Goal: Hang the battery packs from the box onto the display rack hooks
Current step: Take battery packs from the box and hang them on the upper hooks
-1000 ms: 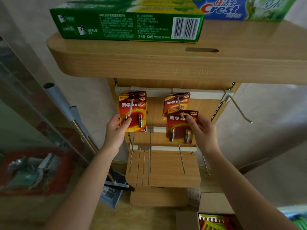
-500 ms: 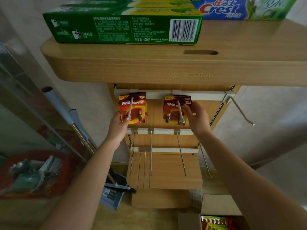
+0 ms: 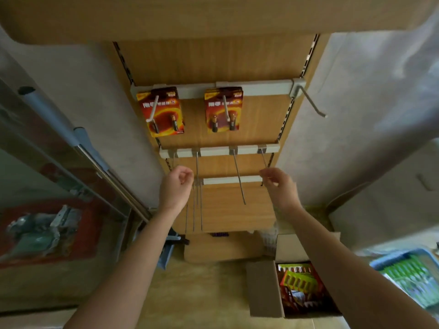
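Note:
Two stacks of red and orange battery packs hang on the top rail of the wooden display rack point(image 3: 213, 65): the left battery packs point(image 3: 164, 112) and the right battery packs point(image 3: 223, 110), each on a white hook. My left hand point(image 3: 175, 188) and my right hand point(image 3: 280, 186) hover lower down, in front of the bare metal hooks point(image 3: 238, 176) of the second rail, both loosely curled and holding nothing. The cardboard box point(image 3: 263, 288) on the floor at lower right holds more battery packs point(image 3: 299, 283).
One bare hook point(image 3: 311, 103) sticks out at the top rail's right end. Several thin hooks hang from a third rail. A mop handle point(image 3: 78, 143) leans at the left, beside a glass panel. A blue basket point(image 3: 408, 276) with green items sits at far right.
Both hands have let go of the packs, which now hang on the top hooks, and have dropped down to the second rail. The view has tilted downward, showing more of the box.

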Tool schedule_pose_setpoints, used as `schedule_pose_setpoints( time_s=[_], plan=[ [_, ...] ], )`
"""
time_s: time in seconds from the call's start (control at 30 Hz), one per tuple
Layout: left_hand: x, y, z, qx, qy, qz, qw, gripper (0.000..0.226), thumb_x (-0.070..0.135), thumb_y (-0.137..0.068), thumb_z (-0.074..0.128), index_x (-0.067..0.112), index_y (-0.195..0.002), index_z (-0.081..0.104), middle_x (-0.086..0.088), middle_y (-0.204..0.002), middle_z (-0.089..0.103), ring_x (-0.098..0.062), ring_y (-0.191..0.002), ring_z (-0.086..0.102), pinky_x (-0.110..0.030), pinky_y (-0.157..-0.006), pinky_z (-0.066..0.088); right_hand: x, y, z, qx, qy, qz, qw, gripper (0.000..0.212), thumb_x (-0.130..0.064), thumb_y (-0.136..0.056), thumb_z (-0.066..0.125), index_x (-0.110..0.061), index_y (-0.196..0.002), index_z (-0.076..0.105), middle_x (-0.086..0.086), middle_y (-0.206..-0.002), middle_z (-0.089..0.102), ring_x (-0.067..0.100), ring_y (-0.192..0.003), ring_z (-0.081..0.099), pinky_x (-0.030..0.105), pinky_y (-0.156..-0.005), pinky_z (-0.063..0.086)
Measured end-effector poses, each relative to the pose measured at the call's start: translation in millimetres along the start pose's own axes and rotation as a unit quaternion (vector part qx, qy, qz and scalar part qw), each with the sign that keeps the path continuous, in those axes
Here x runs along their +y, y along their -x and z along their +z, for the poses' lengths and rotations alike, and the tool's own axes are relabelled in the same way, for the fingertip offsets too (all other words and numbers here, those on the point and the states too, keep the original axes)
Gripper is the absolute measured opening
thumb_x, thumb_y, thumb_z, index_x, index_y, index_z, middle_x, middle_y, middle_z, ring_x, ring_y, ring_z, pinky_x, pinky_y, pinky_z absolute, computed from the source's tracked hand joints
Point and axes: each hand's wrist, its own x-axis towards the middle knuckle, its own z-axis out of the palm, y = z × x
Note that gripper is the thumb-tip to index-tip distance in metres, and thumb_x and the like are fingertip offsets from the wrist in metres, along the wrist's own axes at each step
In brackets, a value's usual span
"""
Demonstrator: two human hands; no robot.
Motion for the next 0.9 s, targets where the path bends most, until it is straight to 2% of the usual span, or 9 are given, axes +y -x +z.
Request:
schedule_pose_setpoints(
  time_s=[0.2,0.33,0.4,0.5,0.57,0.63,0.73,0.83,0.9],
  plan=[
    [14.5,56.8,85.5,-0.067,-0.041,0.019,0.997,0.016,0.024,-0.092,0.053,0.014,-0.098,0.063,0.001,-0.086,0.062,-0.015,-0.083,0.058,-0.022,-0.068,0.042,82.9,35.8,-44.2,-0.040,0.062,0.063,0.995,0.022,-0.019,-0.092,0.050,-0.018,-0.109,0.065,0.000,-0.107,0.066,0.009,-0.090,0.055,0.022,-0.077,0.041],
    [28.4,105.9,170.0,-0.120,-0.064,-0.003,0.991,0.017,0.026,-0.092,0.052,0.014,-0.097,0.063,0.005,-0.081,0.058,-0.013,-0.078,0.056,-0.017,-0.059,0.038,154.5,57.1,-95.6,-0.065,0.077,0.093,0.991,0.022,-0.014,-0.089,0.053,-0.015,-0.105,0.068,0.003,-0.106,0.069,0.017,-0.095,0.060,0.022,-0.078,0.040],
    [31.1,130.0,213.5,-0.138,-0.069,-0.023,0.988,0.016,0.026,-0.091,0.053,0.014,-0.096,0.063,0.005,-0.081,0.059,-0.013,-0.078,0.057,-0.019,-0.060,0.043,194.5,63.1,-119.6,-0.085,0.093,0.101,0.987,0.020,-0.013,-0.089,0.053,-0.016,-0.104,0.067,0.001,-0.105,0.069,0.016,-0.095,0.061,0.022,-0.079,0.041],
    [27.9,164.4,273.2,-0.176,-0.068,-0.047,0.981,0.015,0.025,-0.090,0.054,0.014,-0.094,0.064,0.000,-0.085,0.065,-0.016,-0.081,0.061,-0.030,-0.071,0.052,251.9,71.3,-149.0,-0.113,0.111,0.117,0.980,0.023,-0.007,-0.089,0.051,-0.016,-0.102,0.067,0.000,-0.105,0.069,0.012,-0.092,0.059,0.022,-0.081,0.043],
    [23.3,183.4,305.3,-0.206,-0.067,-0.046,0.975,0.015,0.022,-0.091,0.054,0.012,-0.096,0.063,-0.001,-0.087,0.066,-0.012,-0.077,0.059,-0.021,-0.065,0.048,285.7,75.8,-164.3,-0.122,0.123,0.132,0.976,0.024,-0.006,-0.088,0.051,-0.015,-0.102,0.068,0.002,-0.106,0.069,0.015,-0.095,0.061,0.023,-0.081,0.045],
    [16.9,196.9,332.0,-0.229,-0.075,-0.044,0.970,0.014,0.021,-0.092,0.053,0.012,-0.095,0.063,0.003,-0.083,0.062,-0.008,-0.073,0.055,-0.013,-0.057,0.038,318.5,79.1,-173.0,-0.116,0.134,0.156,0.972,0.021,-0.008,-0.088,0.054,-0.014,-0.101,0.069,0.005,-0.105,0.070,0.020,-0.097,0.063,0.025,-0.081,0.046],
    [-0.5,208.0,372.7,-0.262,-0.077,-0.046,0.961,0.012,0.023,-0.092,0.052,0.018,-0.089,0.063,0.008,-0.076,0.060,-0.010,-0.070,0.058,-0.017,-0.060,0.044,367.8,81.5,-175.8,-0.112,0.141,0.187,0.966,0.021,-0.007,-0.086,0.055,-0.016,-0.098,0.070,0.007,-0.102,0.072,0.024,-0.095,0.065,0.030,-0.081,0.049],
    [-26.3,217.7,418.4,-0.297,-0.066,-0.058,0.951,0.013,0.019,-0.093,0.050,0.014,-0.090,0.062,0.006,-0.072,0.058,-0.006,-0.065,0.055,-0.010,-0.057,0.041,417.1,84.6,-169.0,-0.119,0.145,0.202,0.961,0.021,-0.009,-0.089,0.053,-0.014,-0.100,0.069,0.007,-0.105,0.070,0.022,-0.095,0.064,0.023,-0.075,0.044],
    [-48.8,222.2,453.1,-0.311,-0.067,-0.054,0.947,0.012,0.018,-0.093,0.050,0.014,-0.089,0.061,0.005,-0.073,0.058,-0.005,-0.063,0.053,-0.013,-0.057,0.040,453.8,84.3,-159.0,-0.124,0.145,0.215,0.958,0.022,-0.009,-0.090,0.050,-0.014,-0.102,0.068,0.007,-0.108,0.069,0.022,-0.097,0.063,0.021,-0.075,0.041]
  ],
)
